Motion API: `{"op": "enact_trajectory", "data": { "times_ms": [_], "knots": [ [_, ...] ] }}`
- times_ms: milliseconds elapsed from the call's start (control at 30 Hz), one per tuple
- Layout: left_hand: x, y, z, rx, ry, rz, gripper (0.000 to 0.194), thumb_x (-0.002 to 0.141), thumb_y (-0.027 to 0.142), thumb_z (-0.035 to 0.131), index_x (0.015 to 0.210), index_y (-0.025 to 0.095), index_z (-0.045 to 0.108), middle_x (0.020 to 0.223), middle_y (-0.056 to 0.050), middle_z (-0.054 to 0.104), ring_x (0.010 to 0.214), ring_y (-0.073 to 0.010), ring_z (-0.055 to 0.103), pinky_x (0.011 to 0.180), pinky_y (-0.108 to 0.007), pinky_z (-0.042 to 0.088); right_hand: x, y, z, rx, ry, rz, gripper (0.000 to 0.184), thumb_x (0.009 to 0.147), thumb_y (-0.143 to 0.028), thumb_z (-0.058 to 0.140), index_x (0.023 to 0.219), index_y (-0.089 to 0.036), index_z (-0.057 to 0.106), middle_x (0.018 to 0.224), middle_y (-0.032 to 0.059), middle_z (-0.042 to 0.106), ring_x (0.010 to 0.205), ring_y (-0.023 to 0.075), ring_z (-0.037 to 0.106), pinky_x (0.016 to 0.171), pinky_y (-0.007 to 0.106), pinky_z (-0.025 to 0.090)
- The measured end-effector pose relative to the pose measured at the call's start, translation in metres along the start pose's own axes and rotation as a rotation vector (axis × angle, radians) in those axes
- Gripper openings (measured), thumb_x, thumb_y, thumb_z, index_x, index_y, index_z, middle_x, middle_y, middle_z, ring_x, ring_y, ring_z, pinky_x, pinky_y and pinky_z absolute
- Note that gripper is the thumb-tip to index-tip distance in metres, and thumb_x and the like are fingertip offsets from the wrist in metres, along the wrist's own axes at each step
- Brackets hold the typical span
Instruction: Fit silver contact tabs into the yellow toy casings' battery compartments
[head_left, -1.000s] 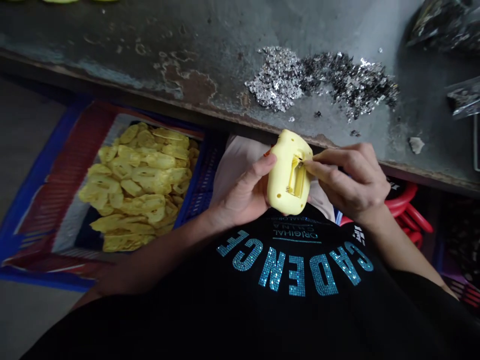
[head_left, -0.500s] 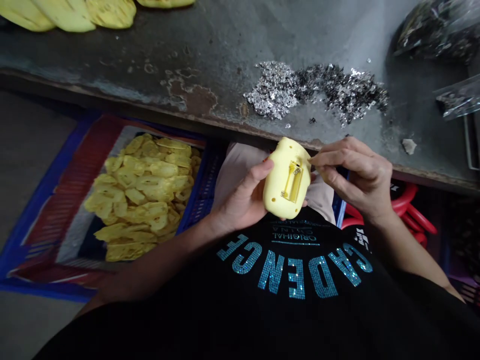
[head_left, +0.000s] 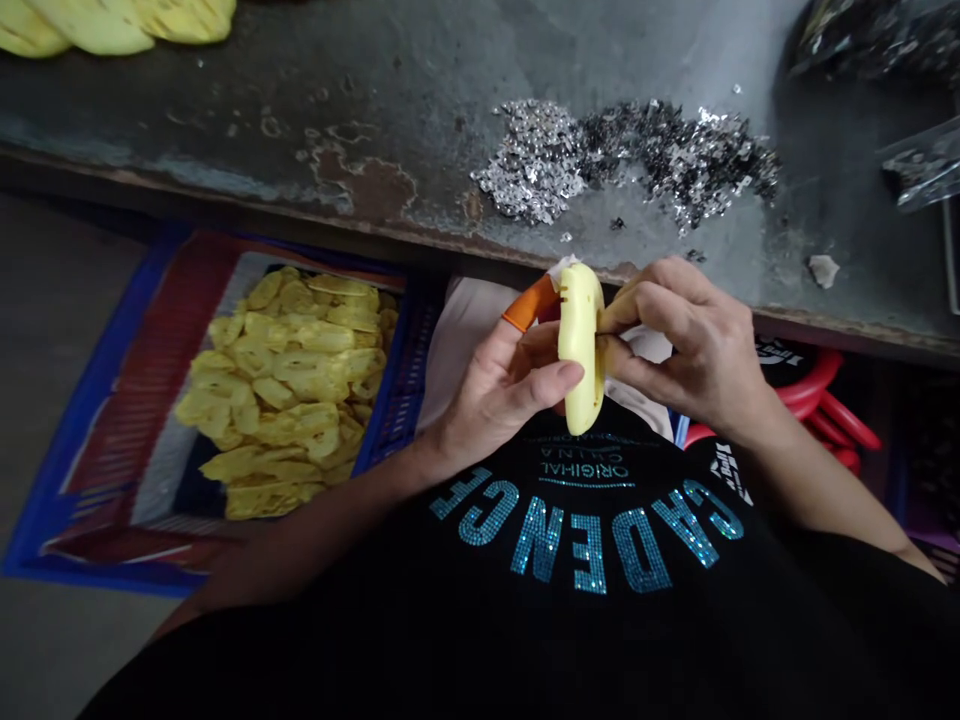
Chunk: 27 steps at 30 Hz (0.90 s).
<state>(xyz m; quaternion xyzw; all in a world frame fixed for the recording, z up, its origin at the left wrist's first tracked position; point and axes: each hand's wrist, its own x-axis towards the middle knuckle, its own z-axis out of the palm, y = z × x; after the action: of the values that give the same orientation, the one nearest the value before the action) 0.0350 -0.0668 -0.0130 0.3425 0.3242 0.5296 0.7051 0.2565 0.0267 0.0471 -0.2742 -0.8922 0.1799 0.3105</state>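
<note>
A pale yellow plastic shell with an orange piece at its upper left is held edge-on in front of my chest, just below the workbench edge. My left hand wraps round it from the left, thumb across its lower half. My right hand grips the shell's right side with closed fingers pressed against it. Whether the right fingers also pinch a small part I cannot make out.
A heap of small shiny metal parts lies on the worn grey workbench. A blue and red crate at lower left holds several yellow plastic pieces. More yellow shells lie top left. Red stool at right.
The shell has been turned from its open back facing me to edge-on. My right hand went from pinching at the slot to gripping the shell's side.
</note>
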Motion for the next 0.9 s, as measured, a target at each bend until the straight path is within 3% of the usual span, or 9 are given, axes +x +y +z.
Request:
{"op": "enact_trajectory", "data": {
  "times_ms": [200,400,500,700,900],
  "knots": [
    [-0.001,0.000,0.002,-0.005,0.043,-0.019,0.080,0.104,0.055,0.091,0.177,0.045,0.058,0.147,-0.004,0.086,0.143,-0.0397,0.081,0.102,-0.044,0.073,0.005,0.002,-0.002,0.140,-0.068,0.058,0.008,0.102,-0.022,0.072,0.097,-0.025,0.066,0.091,0.0008,0.071,0.077,0.0167,0.061,0.070,0.034,0.050],
    [0.005,0.004,0.009,-0.125,0.145,-0.115,0.077,0.092,0.064,0.099,0.159,0.035,0.074,0.148,-0.007,0.085,0.149,-0.0464,0.077,0.115,-0.059,0.071,0.022,0.001,-0.023,0.250,-0.199,0.157,0.014,0.094,-0.014,0.076,0.092,-0.025,0.068,0.089,-0.0009,0.071,0.074,0.0158,0.062,0.069,0.034,0.049],
    [0.008,0.008,0.010,-0.144,0.110,-0.168,0.082,0.092,0.070,0.099,0.159,0.031,0.074,0.149,-0.010,0.085,0.150,-0.0476,0.075,0.119,-0.064,0.069,0.035,-0.001,-0.031,0.185,-0.300,0.203,0.021,0.087,-0.008,0.080,0.089,-0.025,0.068,0.085,-0.0027,0.069,0.069,0.0147,0.059,0.067,0.034,0.045],
    [0.008,0.009,0.009,-0.148,0.107,-0.181,0.080,0.094,0.069,0.098,0.162,0.036,0.073,0.154,-0.007,0.084,0.156,-0.0461,0.072,0.125,-0.064,0.067,0.064,-0.009,-0.037,-0.028,-0.536,0.215,0.033,0.078,-0.005,0.084,0.084,-0.027,0.061,0.079,-0.0042,0.064,0.063,0.0147,0.052,0.065,0.037,0.041],
    [0.007,0.004,0.003,-0.132,0.125,-0.198,0.075,0.092,0.066,0.100,0.155,0.035,0.076,0.156,-0.007,0.083,0.150,-0.0448,0.076,0.118,-0.063,0.071,0.079,-0.021,-0.034,-0.274,-0.744,0.294,0.025,0.089,-0.013,0.086,0.088,-0.025,0.064,0.092,0.0017,0.071,0.075,0.0182,0.062,0.070,0.037,0.047]
  ]
}}
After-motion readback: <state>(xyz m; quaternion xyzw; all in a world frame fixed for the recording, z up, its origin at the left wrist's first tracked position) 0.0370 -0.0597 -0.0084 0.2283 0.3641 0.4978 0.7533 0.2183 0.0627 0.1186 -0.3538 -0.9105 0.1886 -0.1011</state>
